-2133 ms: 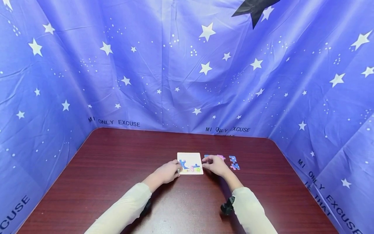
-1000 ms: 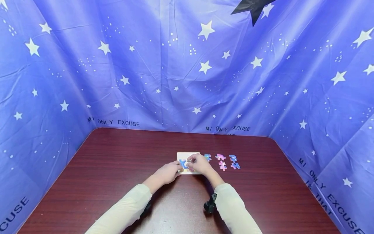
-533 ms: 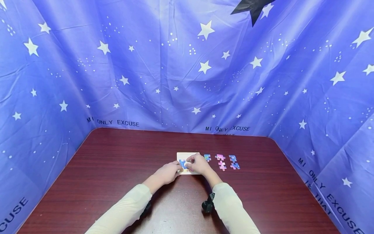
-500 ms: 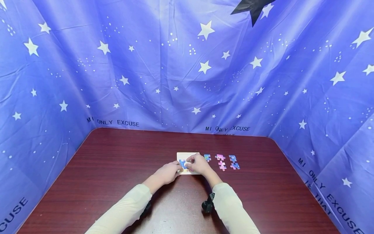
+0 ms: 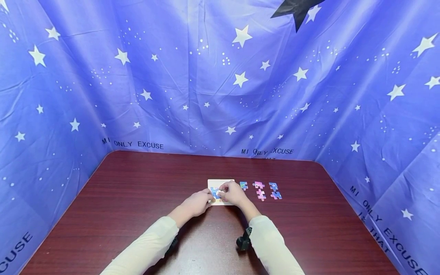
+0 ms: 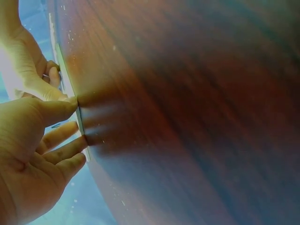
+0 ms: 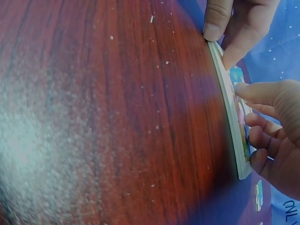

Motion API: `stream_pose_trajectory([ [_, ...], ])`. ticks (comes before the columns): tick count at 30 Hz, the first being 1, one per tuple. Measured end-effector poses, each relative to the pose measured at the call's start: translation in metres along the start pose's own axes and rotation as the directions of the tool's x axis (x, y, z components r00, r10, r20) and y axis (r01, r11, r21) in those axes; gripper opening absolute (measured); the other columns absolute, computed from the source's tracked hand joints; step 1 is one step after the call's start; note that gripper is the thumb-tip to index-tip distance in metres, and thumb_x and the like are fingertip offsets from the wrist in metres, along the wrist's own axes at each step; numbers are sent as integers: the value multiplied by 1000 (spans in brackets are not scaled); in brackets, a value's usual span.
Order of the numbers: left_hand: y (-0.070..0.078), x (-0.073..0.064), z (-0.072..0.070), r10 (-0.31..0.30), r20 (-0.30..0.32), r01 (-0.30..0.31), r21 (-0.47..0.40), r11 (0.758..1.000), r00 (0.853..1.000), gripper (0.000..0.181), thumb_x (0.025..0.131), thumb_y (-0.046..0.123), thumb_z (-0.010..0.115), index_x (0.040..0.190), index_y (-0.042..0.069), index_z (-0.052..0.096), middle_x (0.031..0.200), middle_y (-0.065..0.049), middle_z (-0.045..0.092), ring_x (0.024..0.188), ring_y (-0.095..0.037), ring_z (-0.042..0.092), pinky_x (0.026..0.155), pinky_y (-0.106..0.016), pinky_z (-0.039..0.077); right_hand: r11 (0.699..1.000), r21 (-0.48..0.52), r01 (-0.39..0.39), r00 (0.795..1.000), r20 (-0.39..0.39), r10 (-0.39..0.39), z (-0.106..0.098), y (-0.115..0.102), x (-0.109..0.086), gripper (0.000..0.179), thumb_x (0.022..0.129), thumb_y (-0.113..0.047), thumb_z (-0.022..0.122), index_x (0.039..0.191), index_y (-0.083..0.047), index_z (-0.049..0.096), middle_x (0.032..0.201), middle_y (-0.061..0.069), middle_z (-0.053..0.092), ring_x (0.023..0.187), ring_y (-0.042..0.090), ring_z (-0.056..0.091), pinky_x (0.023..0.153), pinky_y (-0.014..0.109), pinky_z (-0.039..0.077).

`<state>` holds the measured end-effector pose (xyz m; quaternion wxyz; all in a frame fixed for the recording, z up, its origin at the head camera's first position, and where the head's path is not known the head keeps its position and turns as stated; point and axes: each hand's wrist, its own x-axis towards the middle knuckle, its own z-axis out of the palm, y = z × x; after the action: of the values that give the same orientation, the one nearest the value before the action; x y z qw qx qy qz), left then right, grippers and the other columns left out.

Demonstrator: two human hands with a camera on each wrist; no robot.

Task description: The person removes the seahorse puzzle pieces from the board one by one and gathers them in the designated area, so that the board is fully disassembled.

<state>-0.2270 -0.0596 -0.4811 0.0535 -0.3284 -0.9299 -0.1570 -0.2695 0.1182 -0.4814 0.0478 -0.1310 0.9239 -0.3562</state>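
Note:
A square, pale puzzle board lies on the table, partly filled with colourful pieces along its near and left side. My left hand holds the board at its left edge; in the right wrist view its thumb sits on the near rim. Over the middle of the board, my right hand has thumb and index finger together on a puzzle piece mostly hidden by the fingers. Just left of those fingertips shows a blue puzzle piece. The right part of the board is covered by the right hand.
Right of the board lie several loose puzzle pieces: a blue-green piece, pink pieces and blue pieces. The dark red wooden table meets a blue star-printed curtain at its back and sides.
My right hand has moved left from beside the board to over its middle, uncovering the loose pieces on the right. Since one second ago both hands have stayed nearly in place.

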Motion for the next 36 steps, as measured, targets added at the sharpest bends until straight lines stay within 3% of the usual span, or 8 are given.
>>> stream_pose_trajectory([
  [6,-1,0,1,10,-12,-10,-3,1000,1000,13,83,7,67,94,12,71,94,-2,58,84,-18,64,73,-29,53,999,37,-6,1000,5,6,0,1,-1,15,79,-11,70,91,-2,68,77,4,52,61,10,51,56,20,46],
  [14,-2,-1,1,15,-14,-15,7,1000,1000,13,83,7,68,94,12,72,90,-1,56,77,-16,61,69,-27,51,1000,9,10,1000,-17,-10,0,1,-2,9,83,-7,64,90,-4,69,80,6,53,63,10,52,56,21,45],
  [25,-1,0,1,22,-11,-21,15,1000,1000,11,83,8,68,92,13,71,88,-1,55,75,-17,61,67,-27,51,997,-69,35,997,-72,-39,1,1,-4,6,82,-11,66,87,-8,69,80,4,55,67,11,52,62,25,43],
  [36,-1,0,1,21,-16,-21,8,1000,1000,8,83,9,67,89,14,70,86,-1,55,74,-17,61,66,-27,50,992,-93,81,992,-87,-89,5,7,-5,10,83,-12,65,91,-8,70,81,3,54,59,6,53,58,22,44],
])
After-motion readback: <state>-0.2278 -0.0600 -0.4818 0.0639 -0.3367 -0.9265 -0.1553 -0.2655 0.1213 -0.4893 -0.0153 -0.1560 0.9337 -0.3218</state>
